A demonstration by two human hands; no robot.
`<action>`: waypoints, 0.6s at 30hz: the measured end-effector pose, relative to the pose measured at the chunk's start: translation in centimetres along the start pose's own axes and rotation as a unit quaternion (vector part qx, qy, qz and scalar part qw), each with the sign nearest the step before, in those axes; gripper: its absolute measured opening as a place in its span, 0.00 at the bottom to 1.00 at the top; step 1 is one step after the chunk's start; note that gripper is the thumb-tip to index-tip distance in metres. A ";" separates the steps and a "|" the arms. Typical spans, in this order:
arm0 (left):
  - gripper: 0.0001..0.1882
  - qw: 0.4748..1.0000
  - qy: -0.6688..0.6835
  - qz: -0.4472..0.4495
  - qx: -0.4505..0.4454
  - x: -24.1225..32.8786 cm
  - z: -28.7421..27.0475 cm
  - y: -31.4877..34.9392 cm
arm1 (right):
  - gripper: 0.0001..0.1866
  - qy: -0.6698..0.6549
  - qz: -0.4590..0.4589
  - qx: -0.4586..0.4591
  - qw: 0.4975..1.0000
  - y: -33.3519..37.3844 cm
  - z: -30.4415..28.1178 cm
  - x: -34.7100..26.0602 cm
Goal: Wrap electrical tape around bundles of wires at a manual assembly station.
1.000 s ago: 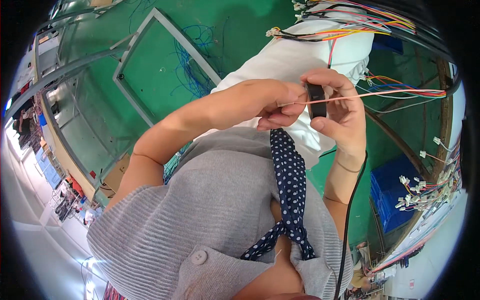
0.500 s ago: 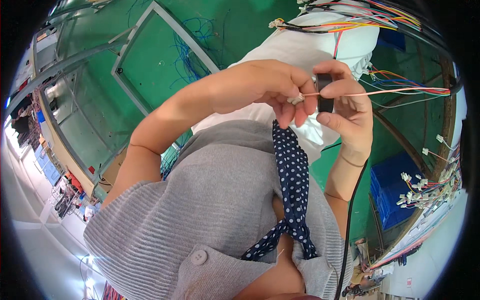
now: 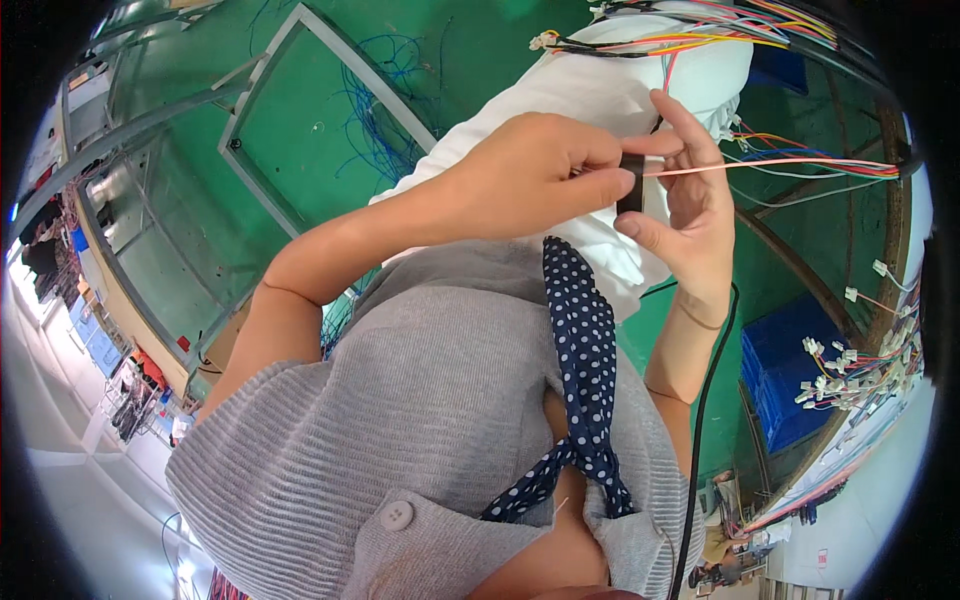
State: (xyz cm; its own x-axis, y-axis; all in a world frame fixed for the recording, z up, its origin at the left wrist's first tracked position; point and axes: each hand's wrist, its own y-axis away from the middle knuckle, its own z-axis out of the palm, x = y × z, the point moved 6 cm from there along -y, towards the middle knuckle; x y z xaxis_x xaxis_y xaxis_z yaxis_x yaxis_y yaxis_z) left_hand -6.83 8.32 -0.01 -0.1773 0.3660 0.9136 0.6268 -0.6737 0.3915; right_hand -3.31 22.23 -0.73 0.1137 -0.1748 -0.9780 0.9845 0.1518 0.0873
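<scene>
A short black band-like piece, seen edge-on, stands between my two hands above my lap. My right hand grips its ends between the thumb below and a finger above, another finger raised. My left hand is closed in a pinch, its thumb tip lying over the band's left side; what it pinches is hidden. Pink wires run from the bundle at the right, across my right fingers, to the black piece. The white connector is out of sight.
More coloured wires with white connectors lie over my legs. Bunched connectors hang at the right, near a blue crate. A grey metal frame and tangled blue wires are on the green floor at the left.
My left hand has moved right against the black piece and turned, hiding the white connector it showed before. A finger of my right hand has lifted off the wire and straightened upward.
</scene>
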 end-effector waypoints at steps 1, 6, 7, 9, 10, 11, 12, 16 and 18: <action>0.15 1.000 -0.015 0.015 0.007 -0.2 -0.3 -0.1 | 0.43 0.000 0.001 0.001 1.000 0.4 -0.1 0.2; 0.15 0.998 0.012 0.043 -0.047 -1.4 0.7 0.4 | 0.42 -0.199 0.107 -0.007 0.974 3.2 -0.2 1.4; 0.16 0.996 0.075 0.039 -0.037 -1.5 0.6 0.7 | 0.44 -0.305 0.116 -0.012 0.945 3.5 -0.1 1.4; 0.17 0.990 0.135 0.036 -0.028 -1.5 0.6 0.9 | 0.53 -0.041 0.041 0.060 0.996 1.9 -1.0 1.3; 0.18 0.986 0.157 0.010 -0.049 -1.6 0.7 0.9 | 0.51 -0.030 0.024 0.055 0.998 1.3 -0.2 0.7; 0.19 0.981 0.180 -0.016 -0.071 -1.7 0.9 0.9 | 0.48 -0.019 0.008 0.051 0.999 0.7 0.3 0.0; 0.19 0.981 0.181 -0.014 -0.073 -1.4 0.9 1.0 | 0.48 -0.016 0.007 0.052 0.998 0.4 0.3 0.1; 0.17 0.955 0.262 -0.076 -0.117 -1.1 0.9 1.4 | 0.40 0.095 0.021 -0.017 0.995 -0.6 0.6 0.5; 0.16 0.945 0.286 -0.082 -0.137 -1.0 1.1 1.5 | 0.37 0.073 0.029 -0.029 0.996 -1.0 0.5 0.1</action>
State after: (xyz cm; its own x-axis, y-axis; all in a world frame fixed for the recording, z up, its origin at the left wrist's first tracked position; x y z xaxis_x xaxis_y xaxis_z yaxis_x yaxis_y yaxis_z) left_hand -4.84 7.61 -0.47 -0.6856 0.1266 0.7169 0.3482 -0.8078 0.4756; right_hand -4.20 21.58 -0.78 0.1463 -0.0213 -0.9890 0.9667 0.2151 0.1383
